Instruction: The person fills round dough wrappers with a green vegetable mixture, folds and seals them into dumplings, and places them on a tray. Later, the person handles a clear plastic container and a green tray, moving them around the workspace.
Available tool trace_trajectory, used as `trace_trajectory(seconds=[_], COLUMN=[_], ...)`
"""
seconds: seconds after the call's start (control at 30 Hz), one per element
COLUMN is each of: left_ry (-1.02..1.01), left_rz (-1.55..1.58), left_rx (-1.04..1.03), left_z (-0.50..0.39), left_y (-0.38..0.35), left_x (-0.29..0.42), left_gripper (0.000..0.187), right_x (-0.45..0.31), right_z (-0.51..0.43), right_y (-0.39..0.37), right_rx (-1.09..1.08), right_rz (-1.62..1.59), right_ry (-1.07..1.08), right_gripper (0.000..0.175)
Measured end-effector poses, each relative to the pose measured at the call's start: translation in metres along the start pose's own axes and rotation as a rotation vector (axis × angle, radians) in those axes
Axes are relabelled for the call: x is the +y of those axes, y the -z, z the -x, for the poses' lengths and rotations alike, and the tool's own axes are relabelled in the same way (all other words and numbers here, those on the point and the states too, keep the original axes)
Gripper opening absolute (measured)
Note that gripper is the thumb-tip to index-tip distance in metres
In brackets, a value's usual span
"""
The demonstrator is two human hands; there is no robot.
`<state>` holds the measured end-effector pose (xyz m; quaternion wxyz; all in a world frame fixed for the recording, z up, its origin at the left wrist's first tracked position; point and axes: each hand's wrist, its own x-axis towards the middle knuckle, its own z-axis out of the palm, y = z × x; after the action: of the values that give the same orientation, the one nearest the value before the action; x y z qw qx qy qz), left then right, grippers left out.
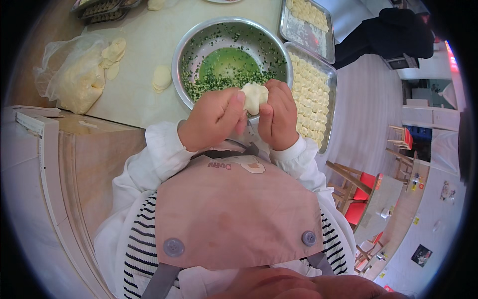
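Between my two hands is a pale dough dumpling [254, 98], held up over the near rim of a wide steel bowl [177, 56]. My left hand [214, 117] grips its left side with thumb and fingers. On its right side, my right hand [278, 114] pinches the dough with the thumb below. Chopped green filling [231, 80] lies in the bowl and clings to its wall, around a pool of greenish liquid [227, 61]. Left of the bowl, a small stack of round dough wrappers [162, 77] rests on the table. Whatever is inside the dumpling is hidden.
A metal tray of dumplings in rows [310, 101] stands right of the bowl, a partly filled tray [306, 30] beyond it. At left lie a plastic bag of dough wrappers [76, 80] and loose wrappers [114, 52]. A person in dark clothes [392, 37] is at far right, near red-seated chairs [364, 187].
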<state>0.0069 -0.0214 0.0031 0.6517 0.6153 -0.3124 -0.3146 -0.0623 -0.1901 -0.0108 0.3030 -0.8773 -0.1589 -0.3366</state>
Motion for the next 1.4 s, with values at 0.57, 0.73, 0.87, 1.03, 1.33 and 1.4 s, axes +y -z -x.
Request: trace_trajectory(seconds=[0.57, 0.73, 0.87, 1.03, 1.33, 1.4], left_ry=[-0.164, -0.109, -0.137, -0.143, -0.183, -0.201], left_rz=[0.106, -0.035, -0.183, -0.188, -0.166, -0.213], left_rx=[0.004, 0.067, 0.08, 0.082, 0.117, 0.112], left_z=[0.003, 0.006, 0.009, 0.01, 0.011, 0.011], left_y=[-0.017, -0.017, -0.018, -0.019, -0.018, -0.019], left_x=[0.005, 0.013, 0.024, 0.028, 0.025, 0.023], left_gripper=[0.046, 0.041, 0.036, 0.034, 0.034, 0.034], right_x=[-0.016, -0.016, -0.022, -0.022, -0.028, -0.029], right_z=[0.007, 0.003, 0.0, 0.0, -0.003, -0.005], right_y=[-0.001, 0.01, 0.014, 0.014, 0.018, 0.016], right_rx=[0.265, 0.189, 0.213, 0.17, 0.147, 0.195], right_rz=[-0.2, -0.244, -0.286, -0.188, -0.134, -0.204], right_ry=[-0.189, -0.17, -0.21, -0.179, -0.146, -0.195], right_gripper=[0.014, 0.013, 0.01, 0.01, 0.01, 0.009])
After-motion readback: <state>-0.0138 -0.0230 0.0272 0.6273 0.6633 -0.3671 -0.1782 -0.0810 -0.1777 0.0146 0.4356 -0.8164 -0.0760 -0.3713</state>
